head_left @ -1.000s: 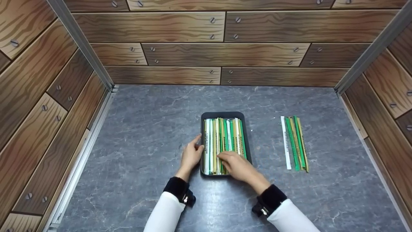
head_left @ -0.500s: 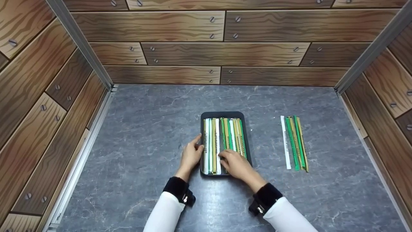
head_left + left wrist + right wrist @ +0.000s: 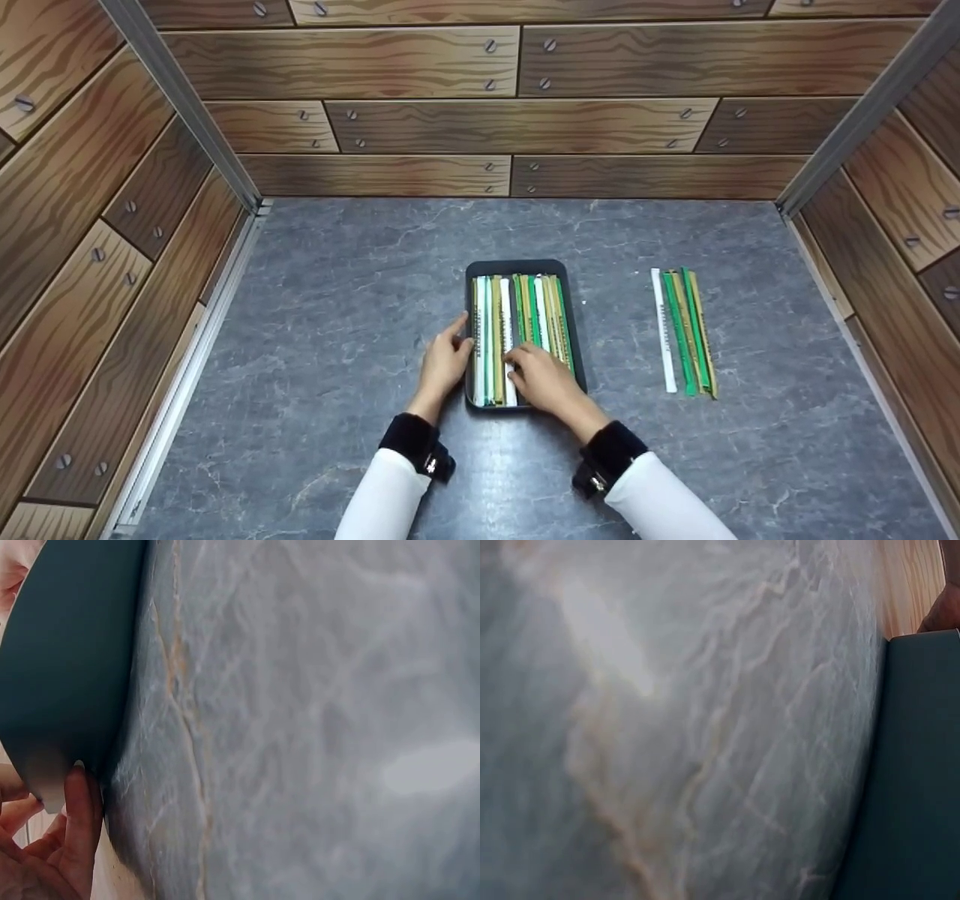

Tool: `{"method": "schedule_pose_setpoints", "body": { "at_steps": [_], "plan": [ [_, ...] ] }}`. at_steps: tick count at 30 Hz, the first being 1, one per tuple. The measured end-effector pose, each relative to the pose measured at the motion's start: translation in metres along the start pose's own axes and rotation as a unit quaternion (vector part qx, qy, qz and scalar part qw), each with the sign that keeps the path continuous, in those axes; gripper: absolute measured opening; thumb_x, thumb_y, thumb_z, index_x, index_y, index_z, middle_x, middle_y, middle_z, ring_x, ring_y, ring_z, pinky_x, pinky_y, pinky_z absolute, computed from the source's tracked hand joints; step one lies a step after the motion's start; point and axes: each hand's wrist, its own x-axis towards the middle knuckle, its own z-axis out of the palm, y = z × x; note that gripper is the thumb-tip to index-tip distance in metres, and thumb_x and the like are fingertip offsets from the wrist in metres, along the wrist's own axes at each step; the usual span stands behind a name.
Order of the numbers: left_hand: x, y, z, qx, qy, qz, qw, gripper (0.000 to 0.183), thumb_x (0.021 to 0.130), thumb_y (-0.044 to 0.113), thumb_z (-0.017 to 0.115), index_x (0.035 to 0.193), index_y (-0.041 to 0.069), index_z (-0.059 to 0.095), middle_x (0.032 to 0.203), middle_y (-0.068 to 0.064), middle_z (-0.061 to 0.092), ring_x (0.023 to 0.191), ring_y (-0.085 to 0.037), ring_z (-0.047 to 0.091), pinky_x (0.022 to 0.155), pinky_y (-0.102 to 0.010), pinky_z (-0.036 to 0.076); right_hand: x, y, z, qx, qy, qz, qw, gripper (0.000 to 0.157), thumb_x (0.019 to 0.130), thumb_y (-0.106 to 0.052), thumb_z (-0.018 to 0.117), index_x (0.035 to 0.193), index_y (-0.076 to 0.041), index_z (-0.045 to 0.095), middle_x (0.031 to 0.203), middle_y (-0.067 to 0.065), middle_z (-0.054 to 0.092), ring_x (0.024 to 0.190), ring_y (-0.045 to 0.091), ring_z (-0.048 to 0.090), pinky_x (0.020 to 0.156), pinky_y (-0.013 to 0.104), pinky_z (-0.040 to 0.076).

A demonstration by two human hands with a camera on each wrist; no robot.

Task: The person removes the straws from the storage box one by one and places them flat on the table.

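Sticks line the tray, with more to its right. The left hand spreads index and thumb at the tray's left side; whether the right hand pinches a stick, I cannot tell. Probably straightening; next calls for gentle nudging.

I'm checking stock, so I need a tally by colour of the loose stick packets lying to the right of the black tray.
White packet: 1
Green packets: 2
Gold packets: 2
Total: 5 visible beside the tray; they lie close together, so any packet hidden underneath is not counted.
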Motion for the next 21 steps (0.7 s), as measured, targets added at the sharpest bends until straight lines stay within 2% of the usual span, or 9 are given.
{"method": "schedule_pose_setpoints", "body": {
  "at_steps": [3,10,16,21],
  "plan": [
    [0.0001,0.0,0.0,-0.004,0.001,0.001,1.0,0.052,0.094,0.014,0.062,0.145,0.017,0.05,0.079,-0.002,0.062,0.058,-0.013,0.05,0.056,-0.031,0.046,0.0007,-0.0007,-0.0011,-0.004,-0.011,0.005,1.0,0.021,0.087,-0.013,0.072,0.107,-0.005,0.069,0.101,0.006,0.062,0.087,0.023,0.063,0.075,0.037,0.055],
    [0.0001,-0.0005,0.0001,0.007,0.019,0.034,0.9992,0.049,0.093,0.009,0.062,0.142,0.011,0.054,0.071,-0.002,0.059,0.058,-0.013,0.049,0.057,-0.033,0.045,0.0017,-0.0007,-0.0025,-0.017,-0.02,-0.006,1.0,0.014,0.089,-0.014,0.07,0.1,-0.006,0.068,0.095,0.003,0.057,0.08,0.02,0.061,0.07,0.035,0.054],
    [-0.0011,-0.0001,0.0,0.002,0.013,0.022,0.9997,0.05,0.093,0.011,0.063,0.142,0.012,0.054,0.075,-0.002,0.062,0.061,-0.014,0.052,0.061,-0.034,0.047,0.002,-0.0007,-0.0006,-0.031,-0.026,-0.003,0.999,0.008,0.089,-0.016,0.07,0.088,-0.009,0.067,0.089,0.001,0.053,0.071,0.017,0.056,0.062,0.032,0.051],
    [0.0001,0.0,-0.0007,0.003,0.016,0.023,0.9996,0.05,0.093,0.012,0.064,0.142,0.014,0.054,0.073,-0.001,0.06,0.06,-0.014,0.05,0.058,-0.034,0.044,0.0043,0.0001,0.0019,-0.037,0.005,-0.001,0.999,0.004,0.086,-0.012,0.071,0.085,-0.009,0.068,0.083,0.003,0.059,0.067,0.018,0.058,0.058,0.033,0.051]
  ]
}}
